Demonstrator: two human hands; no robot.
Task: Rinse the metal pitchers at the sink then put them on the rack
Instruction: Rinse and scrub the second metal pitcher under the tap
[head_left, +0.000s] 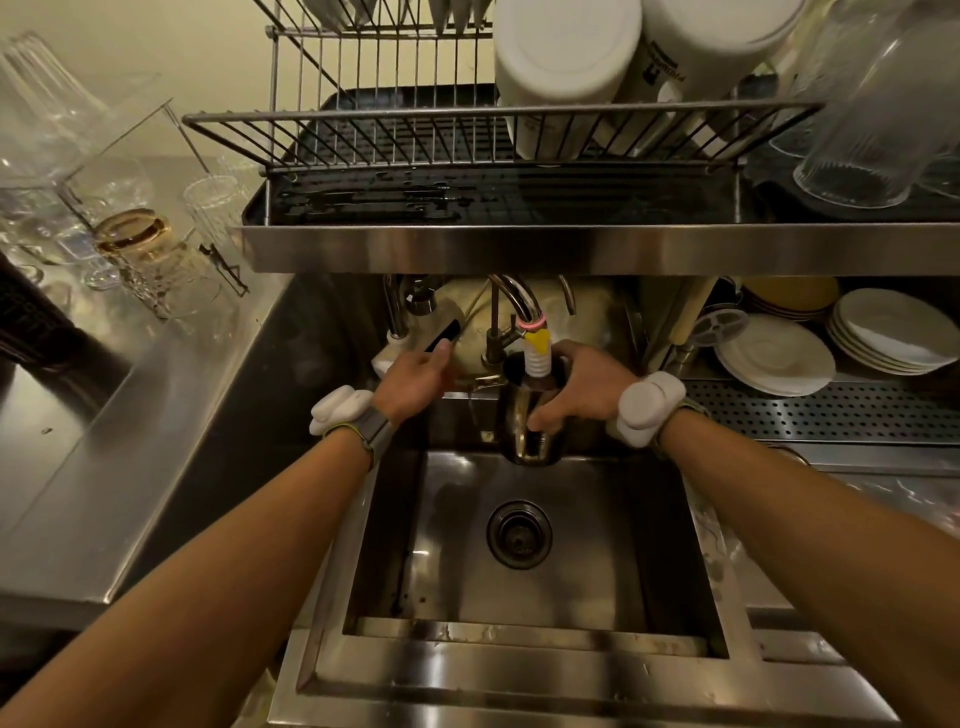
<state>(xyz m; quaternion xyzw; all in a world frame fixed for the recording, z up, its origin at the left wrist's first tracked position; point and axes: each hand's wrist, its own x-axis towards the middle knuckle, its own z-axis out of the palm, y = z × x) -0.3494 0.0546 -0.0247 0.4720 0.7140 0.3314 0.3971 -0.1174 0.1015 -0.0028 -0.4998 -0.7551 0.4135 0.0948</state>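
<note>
A metal pitcher (524, 415) hangs upright over the back of the sink (519, 613), its mouth right under the faucet (519, 301) and its white ribbed nozzle (537, 361). My right hand (582, 387) grips the pitcher round its body and handle. My left hand (415, 376) reaches to the back left and holds the black faucet lever (441, 335). No water stream is plainly visible. The wire dish rack (415, 135) stands on the shelf above the sink, its left half bare over a wet black tray.
Two white containers (566, 62) and clear glass jars (872, 119) fill the rack's right side. Several glasses (140, 244) stand on the steel counter at left. Stacked white plates (779, 353) sit on a perforated drain board at right. The shelf edge (571, 249) overhangs the faucet.
</note>
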